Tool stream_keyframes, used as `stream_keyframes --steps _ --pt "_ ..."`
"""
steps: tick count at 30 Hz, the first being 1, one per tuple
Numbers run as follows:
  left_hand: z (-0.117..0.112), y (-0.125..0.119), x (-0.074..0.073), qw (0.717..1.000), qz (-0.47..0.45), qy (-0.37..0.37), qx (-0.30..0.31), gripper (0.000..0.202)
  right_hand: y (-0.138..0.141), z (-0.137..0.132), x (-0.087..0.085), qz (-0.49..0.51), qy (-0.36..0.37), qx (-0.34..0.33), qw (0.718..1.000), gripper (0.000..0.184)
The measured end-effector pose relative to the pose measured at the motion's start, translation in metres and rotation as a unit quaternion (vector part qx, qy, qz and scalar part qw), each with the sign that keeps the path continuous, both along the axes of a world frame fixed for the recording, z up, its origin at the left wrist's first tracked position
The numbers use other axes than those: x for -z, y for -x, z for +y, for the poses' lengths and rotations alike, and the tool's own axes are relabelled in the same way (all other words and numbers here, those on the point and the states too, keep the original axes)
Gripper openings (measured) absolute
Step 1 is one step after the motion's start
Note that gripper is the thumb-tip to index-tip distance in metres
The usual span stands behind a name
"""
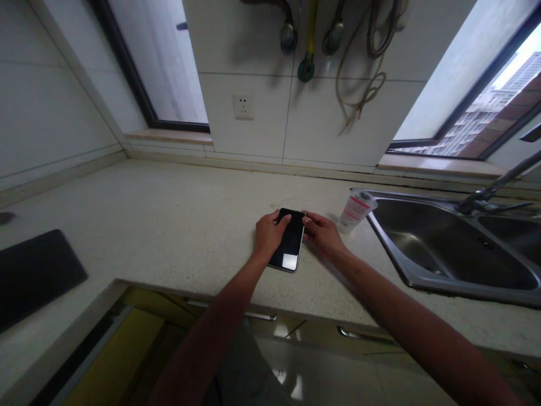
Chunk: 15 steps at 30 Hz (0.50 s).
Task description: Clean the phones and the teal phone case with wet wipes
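Fingers (274, 215) of two bare hands meet on a slim, rectangular smartphone (289, 242) with a glossy black screen and a thin pale edge. The left hand (267, 234) is clamped on it: the thumb lies across the upper part of the glass, and the other fingers are at the far end of the left edge. The right hand (324, 232) has its thumb and fingertips close together at the upper right edge, touching it; whether they pinch it firmly, I cannot tell.

The phone lies face up between the hands, at or just above a speckled off-white stone countertop (181, 214); contact underneath is hidden. A bright white reflection shows near the screen's lower end.

Just beyond the right hand, a clear plastic cup (356, 210) with red-pink printing stands beside a stainless-steel double sink (395, 264) with a metal faucet (482, 197). Well apart, at far left, is a flat black panel with rounded corners (40, 276). Behind the counter, a white tiled wall (249, 138) carries a square white socket (243, 106) and, higher up, a yellow pipe (311, 34) between two capped fittings (288, 36).
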State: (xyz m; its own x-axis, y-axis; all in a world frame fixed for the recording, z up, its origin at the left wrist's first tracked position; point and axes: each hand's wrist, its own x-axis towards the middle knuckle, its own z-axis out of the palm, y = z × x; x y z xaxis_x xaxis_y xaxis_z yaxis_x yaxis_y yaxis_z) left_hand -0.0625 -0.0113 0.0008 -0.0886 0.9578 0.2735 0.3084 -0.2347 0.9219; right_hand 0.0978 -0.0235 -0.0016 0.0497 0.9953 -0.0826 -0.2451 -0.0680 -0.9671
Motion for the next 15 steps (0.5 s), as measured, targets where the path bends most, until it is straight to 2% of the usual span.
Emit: stream_keyframes --steps 3,5,8,12,15 --pt "0.002 -0.003 0.001 0.988 -0.136 0.070 0.011 0.039 0.007 -0.004 -0.001 0.012 -0.020 -0.037 0.999 0.049" --pt "0.002 -0.005 0.001 0.967 -0.227 0.116 0.014 0.047 0.012 -0.008 -0.004 0.025 -0.030 -0.064 0.997 0.050" --pt "0.002 -0.005 0.000 0.928 -0.333 0.161 0.041 0.045 0.017 -0.016 -0.008 0.034 -0.012 -0.096 0.995 0.056" --pt "0.003 -0.004 -0.002 0.896 -0.404 0.181 0.041 0.046 0.020 -0.026 -0.008 0.023 0.035 -0.146 0.988 0.087" --pt "0.005 -0.002 -0.003 0.881 -0.430 0.193 0.048 0.046 0.020 -0.028 -0.005 0.016 0.039 -0.159 0.986 0.086"
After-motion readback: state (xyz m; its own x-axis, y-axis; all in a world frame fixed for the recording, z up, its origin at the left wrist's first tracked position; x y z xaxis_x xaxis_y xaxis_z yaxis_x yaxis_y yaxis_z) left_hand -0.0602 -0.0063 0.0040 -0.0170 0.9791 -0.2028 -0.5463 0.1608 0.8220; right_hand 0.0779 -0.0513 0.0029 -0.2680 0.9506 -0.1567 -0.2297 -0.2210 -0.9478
